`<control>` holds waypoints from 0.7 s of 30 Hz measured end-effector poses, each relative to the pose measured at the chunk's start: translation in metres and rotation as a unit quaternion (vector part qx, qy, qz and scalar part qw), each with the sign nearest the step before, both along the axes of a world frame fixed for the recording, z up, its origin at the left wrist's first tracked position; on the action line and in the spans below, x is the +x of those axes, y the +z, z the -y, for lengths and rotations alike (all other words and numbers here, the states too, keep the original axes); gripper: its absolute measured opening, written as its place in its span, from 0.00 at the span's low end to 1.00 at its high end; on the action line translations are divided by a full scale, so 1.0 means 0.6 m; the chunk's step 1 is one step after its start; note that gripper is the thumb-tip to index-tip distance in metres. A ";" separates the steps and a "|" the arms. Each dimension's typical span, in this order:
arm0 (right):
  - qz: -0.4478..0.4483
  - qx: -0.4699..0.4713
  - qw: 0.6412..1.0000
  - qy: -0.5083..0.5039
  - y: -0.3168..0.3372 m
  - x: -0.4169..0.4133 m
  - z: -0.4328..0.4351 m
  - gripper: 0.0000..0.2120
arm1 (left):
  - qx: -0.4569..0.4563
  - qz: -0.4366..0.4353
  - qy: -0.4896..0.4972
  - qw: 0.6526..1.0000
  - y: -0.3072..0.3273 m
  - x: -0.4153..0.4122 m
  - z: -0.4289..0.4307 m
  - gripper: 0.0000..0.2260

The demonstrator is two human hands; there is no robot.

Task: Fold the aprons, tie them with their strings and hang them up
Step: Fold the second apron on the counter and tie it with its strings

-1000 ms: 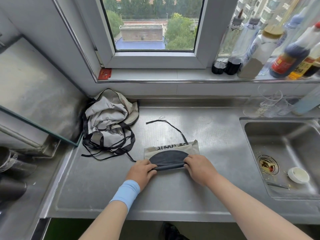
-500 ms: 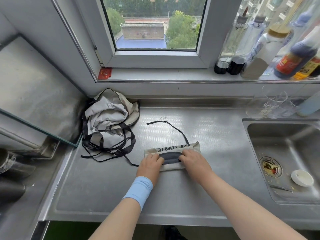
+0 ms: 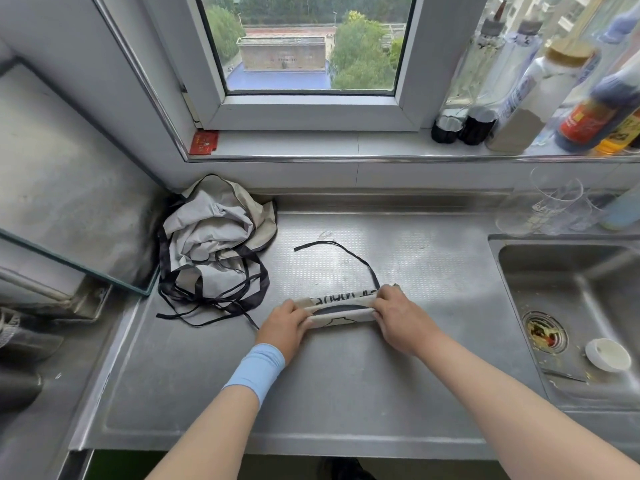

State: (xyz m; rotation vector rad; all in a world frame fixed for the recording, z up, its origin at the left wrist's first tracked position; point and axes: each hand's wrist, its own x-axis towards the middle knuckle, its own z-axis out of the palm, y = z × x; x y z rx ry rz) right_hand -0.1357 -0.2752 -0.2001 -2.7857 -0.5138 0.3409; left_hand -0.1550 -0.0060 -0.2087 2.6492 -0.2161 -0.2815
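A beige apron with black print and a dark patch lies rolled into a narrow bundle on the steel counter. My left hand grips its left end and my right hand grips its right end. One black string trails from the roll's right end in a loop toward the window. A second string runs from the left end toward the heap. Crumpled grey aprons with tangled black straps are heaped in the back left corner.
A sink with a white lid in it lies to the right. Glasses stand behind the sink. Several bottles line the window sill. A glass-edged panel juts out at left.
Both hands have rolled the apron away from me into a tighter, narrower bundle. The dark patch is now mostly wrapped inside, and the hands sit at the roll's ends.
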 end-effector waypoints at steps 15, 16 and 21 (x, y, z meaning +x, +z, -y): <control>0.212 -0.061 0.975 0.008 -0.025 0.056 -0.026 0.05 | 0.045 0.162 -0.011 0.986 -0.005 0.049 0.067 0.17; 0.217 -0.055 0.974 0.021 -0.031 0.052 -0.032 0.06 | 0.038 0.156 -0.050 0.986 -0.007 0.048 0.073 0.18; 0.135 0.021 0.989 0.052 -0.050 0.041 -0.032 0.16 | 0.031 0.064 -0.103 0.992 -0.043 0.029 0.059 0.27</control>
